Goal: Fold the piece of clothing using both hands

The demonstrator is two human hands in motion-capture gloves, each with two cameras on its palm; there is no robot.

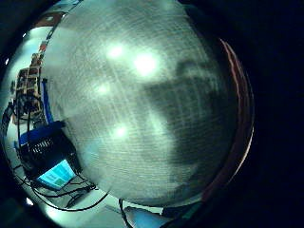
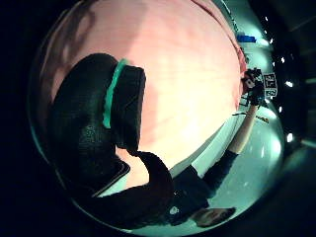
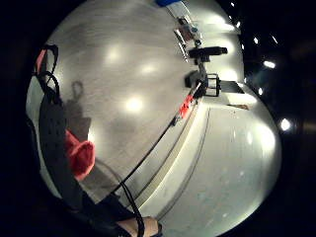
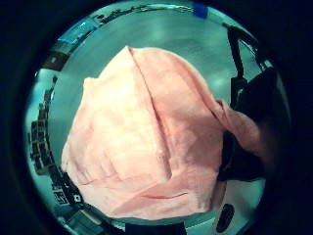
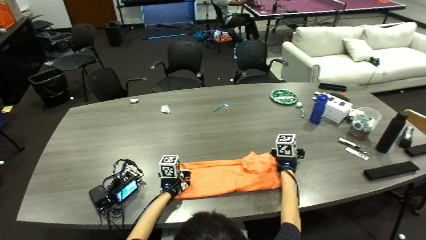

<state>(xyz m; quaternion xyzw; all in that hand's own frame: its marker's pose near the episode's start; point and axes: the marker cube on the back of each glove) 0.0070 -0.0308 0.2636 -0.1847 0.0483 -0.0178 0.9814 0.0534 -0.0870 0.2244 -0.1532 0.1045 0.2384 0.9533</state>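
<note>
Orange garment (image 5: 226, 176) lies flat on the bench (image 5: 200, 130) near the person's edge, partly folded into a long band. Left hand (image 5: 172, 183) rests at its left end; cannot tell its fingers. Right hand (image 5: 286, 161) pinches a bunched fold at the right end. Cloth looks light, soft, limp; best taken by corners and edges.

I see the orange garment (image 5: 226, 176) lying flat on the dark grey worktop (image 5: 200, 127) near its front edge, folded into a long band running left to right, with a rumpled raised bunch of cloth at its right end.
</note>
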